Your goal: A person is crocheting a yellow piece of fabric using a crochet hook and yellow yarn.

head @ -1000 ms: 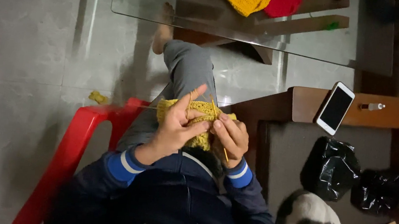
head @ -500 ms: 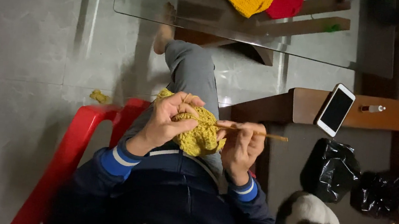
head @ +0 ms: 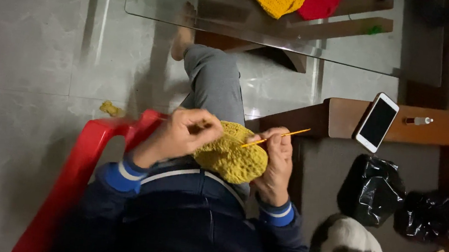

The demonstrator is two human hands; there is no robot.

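Yellow crochet piece (head: 231, 155) on lap: left hand (head: 183, 134) pinches its left edge; right hand (head: 275, 164) grips orange crochet hook (head: 276, 137).

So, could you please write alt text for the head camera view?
Seen from above, a seated person crochets a yellow yarn piece, left hand gripping it, right hand holding a thin hook. A phone lies on a wooden ledge.
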